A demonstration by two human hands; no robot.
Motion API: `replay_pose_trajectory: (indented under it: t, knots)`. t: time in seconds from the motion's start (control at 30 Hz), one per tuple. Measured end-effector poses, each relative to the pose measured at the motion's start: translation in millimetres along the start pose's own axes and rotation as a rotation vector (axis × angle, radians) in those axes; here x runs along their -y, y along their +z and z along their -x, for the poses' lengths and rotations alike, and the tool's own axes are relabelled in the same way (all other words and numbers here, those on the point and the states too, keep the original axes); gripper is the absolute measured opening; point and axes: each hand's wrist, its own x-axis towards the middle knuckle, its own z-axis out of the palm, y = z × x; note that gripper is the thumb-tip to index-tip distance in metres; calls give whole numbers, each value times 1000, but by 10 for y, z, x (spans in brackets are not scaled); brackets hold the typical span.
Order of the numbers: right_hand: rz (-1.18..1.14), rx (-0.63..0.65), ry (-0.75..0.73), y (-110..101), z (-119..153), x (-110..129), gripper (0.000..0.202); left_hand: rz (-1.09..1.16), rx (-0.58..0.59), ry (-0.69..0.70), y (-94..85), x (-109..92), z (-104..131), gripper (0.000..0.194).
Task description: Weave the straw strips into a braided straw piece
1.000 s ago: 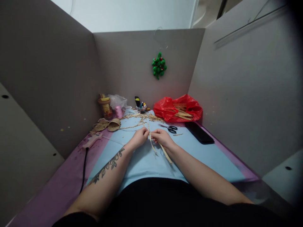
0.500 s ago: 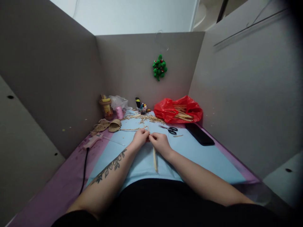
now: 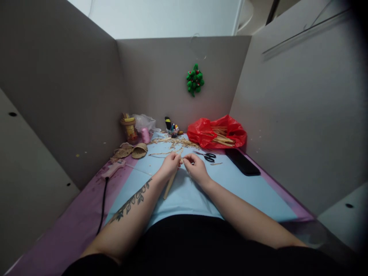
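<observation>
Over the middle of the blue cloth, my left hand [image 3: 170, 165] is closed on a braided straw cord [image 3: 161, 154], whose finished length trails off to the left. A loose flat straw strand [image 3: 169, 186] hangs from under that hand toward my body. Close beside it, my right hand [image 3: 195, 165] pinches at the same spot with thumb and forefinger, touching the straw at the fingertips. The exact hold there is small and partly hidden by the fingers. Black-handled scissors [image 3: 209, 157] lie just beyond my right hand.
A red plastic bag [image 3: 201, 134] of straw stands at the back right, near a black phone-like slab [image 3: 243, 162]. Straw scraps [image 3: 184, 143] litter the back. Woven straw pieces [image 3: 139, 150], a pink glue gun [image 3: 115, 168] and a pink thread spool [image 3: 145, 135] are at left.
The hanging straw strand has swung from below my right hand to the left, under my left hand. My right hand has shifted slightly right, its fingers a little more raised.
</observation>
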Motion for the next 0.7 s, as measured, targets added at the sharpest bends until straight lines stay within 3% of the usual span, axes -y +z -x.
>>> replay_pose_trajectory:
  t: [0.13, 0.23, 0.47, 0.7]
  knots:
    - [-262, 100, 191, 28, -34, -59, 27, -129, 9, 118, 0, 4, 17, 20]
    - [-326, 141, 258, 29, -31, -62, 30, -223, -8, 190, -17, 31, 8, 20]
    - [-243, 78, 286, 10, -47, -78, 17, -520, -70, 309, -55, 134, -19, 23]
    - [-65, 90, 169, -21, -52, -104, 17, -509, -3, 292, -101, 64, 9, 25]
